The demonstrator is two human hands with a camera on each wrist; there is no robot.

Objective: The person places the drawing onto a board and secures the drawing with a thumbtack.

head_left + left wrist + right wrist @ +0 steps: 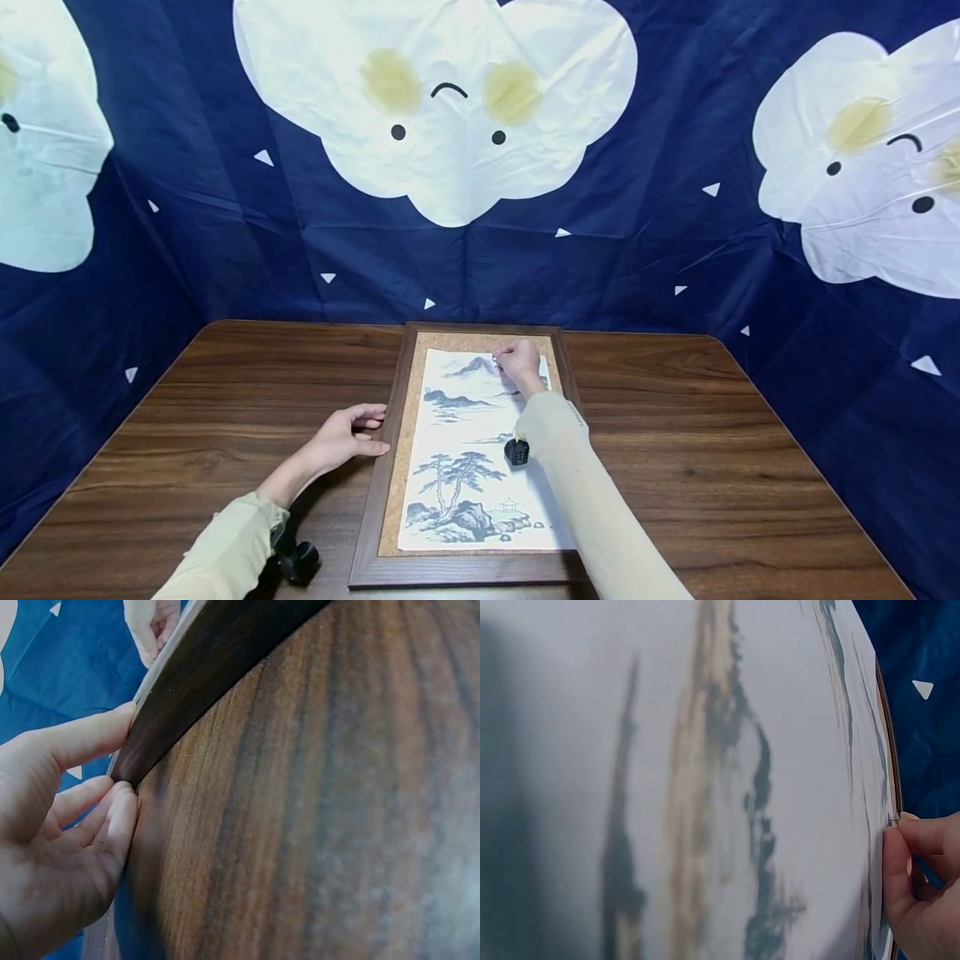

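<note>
The right hand (519, 363) is pinching something tiny, likely a pin, at the top of the ink painting (468, 450) lying on the framed cork board (393, 467) — the left hand (347, 435) is resting with loose fingers against its left edge; fastening looks barely underway, lower corners seemingly loose

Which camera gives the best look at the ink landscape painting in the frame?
The head view: it shows the whole painting lying in its wooden frame, pines, hills and all. The right wrist view shows only a blurred close stretch of it beside the right hand. The left wrist view shows barely its edge, behind the frame's rim.
</note>
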